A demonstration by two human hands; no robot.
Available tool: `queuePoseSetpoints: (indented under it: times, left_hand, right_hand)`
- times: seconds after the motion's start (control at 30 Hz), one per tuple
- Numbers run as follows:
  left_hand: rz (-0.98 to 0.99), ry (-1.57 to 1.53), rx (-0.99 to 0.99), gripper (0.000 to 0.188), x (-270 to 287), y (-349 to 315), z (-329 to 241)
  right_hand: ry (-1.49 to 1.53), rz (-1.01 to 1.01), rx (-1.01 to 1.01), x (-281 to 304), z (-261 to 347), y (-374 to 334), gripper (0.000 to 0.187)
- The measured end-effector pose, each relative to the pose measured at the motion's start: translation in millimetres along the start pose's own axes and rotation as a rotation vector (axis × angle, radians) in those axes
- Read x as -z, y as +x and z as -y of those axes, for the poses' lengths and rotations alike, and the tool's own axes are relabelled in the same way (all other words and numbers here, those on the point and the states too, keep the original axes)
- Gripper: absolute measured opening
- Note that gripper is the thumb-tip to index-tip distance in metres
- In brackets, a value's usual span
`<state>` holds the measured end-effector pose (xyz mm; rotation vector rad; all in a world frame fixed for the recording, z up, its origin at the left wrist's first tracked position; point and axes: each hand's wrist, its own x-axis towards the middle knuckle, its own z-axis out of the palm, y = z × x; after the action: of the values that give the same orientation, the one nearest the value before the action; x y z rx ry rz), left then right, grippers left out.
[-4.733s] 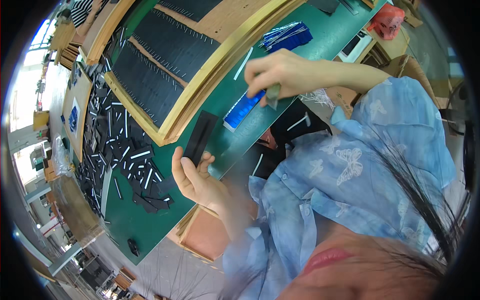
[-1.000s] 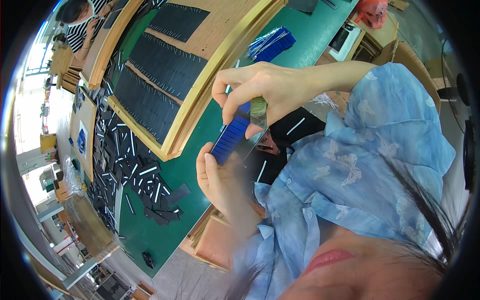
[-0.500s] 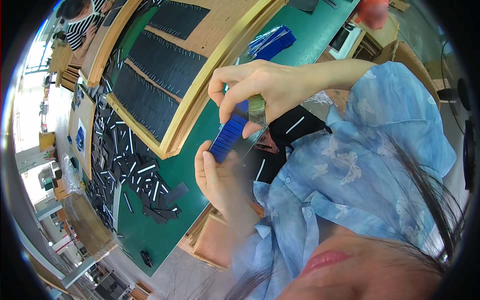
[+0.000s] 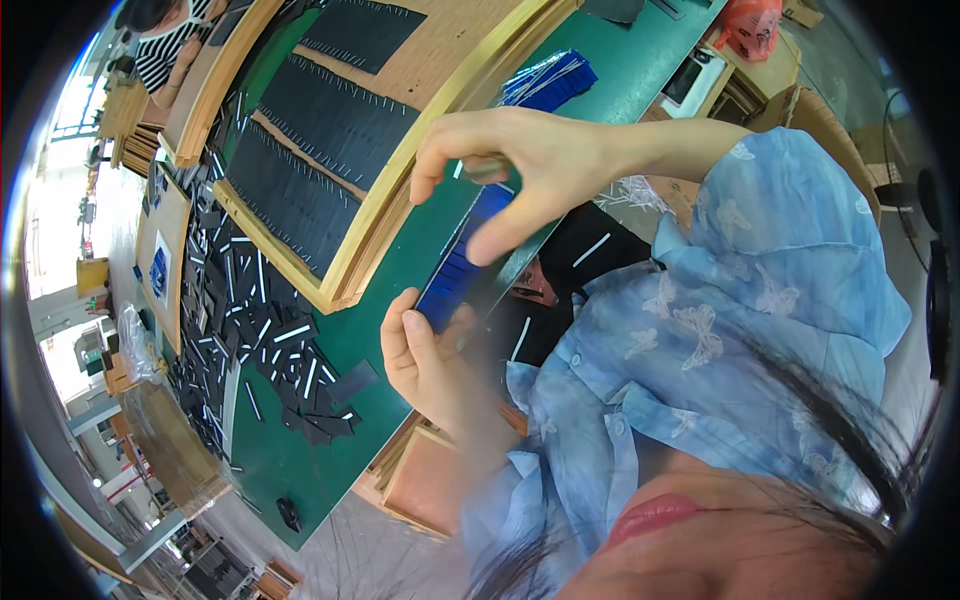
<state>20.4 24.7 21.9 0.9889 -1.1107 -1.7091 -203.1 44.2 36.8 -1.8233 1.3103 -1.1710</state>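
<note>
My left hand [image 4: 430, 355] pinches the lower end of a long blue strip [image 4: 447, 287] between thumb and fingers. Dark cross lines divide the strip, and a pale edge runs along one side. It slants up toward my right hand [image 4: 520, 165], whose curved fingers are spread apart from the thumb. The right thumb lies across the front of the strip's upper part; whether it presses on it I cannot tell. Beyond my right hand, a bundle of similar blue pieces [image 4: 560, 90] with white lines lies on the green table [image 4: 310, 470].
A wooden frame [image 4: 345, 285] holds rows of black sheets [image 4: 345, 125] with white marks. Left of it spreads a heap of black pieces with white strips [image 4: 300, 350]. A small black object [image 4: 289, 514] sits near the table corner. Across the table is another person [image 4: 170, 55] in stripes.
My right hand has opened, its fingers lifting off the strip. An olive-coloured piece seen by that hand earlier no longer shows. The left hand keeps its grip and has shifted slightly left.
</note>
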Motion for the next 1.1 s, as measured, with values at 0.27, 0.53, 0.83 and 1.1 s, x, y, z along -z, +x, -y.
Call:
queuePoseSetpoints:
  times: [0.27, 0.53, 0.83, 1.1]
  left_hand:
    - [-0.065, 0.179, -0.143, 0.025, -20, -8, 3]
    - [-0.081, 0.254, -0.174, 0.023, -10, 2, 7]
    - [0.281, -0.151, 0.088, 0.019, 12, 32, 10]
    - [0.398, -0.420, 0.230, 0.071, -28, 36, 22]
  right_hand:
    - [-0.220, -0.133, 0.008, -20, -11, 12, 0.054]
    - [0.078, 0.037, -0.121, 2, -16, 0, 0.017]
    - [0.471, -0.085, -0.086, 9, -17, -9, 0.018]
    - [0.139, -0.140, -0.045, 56, -24, 34, 0.034]
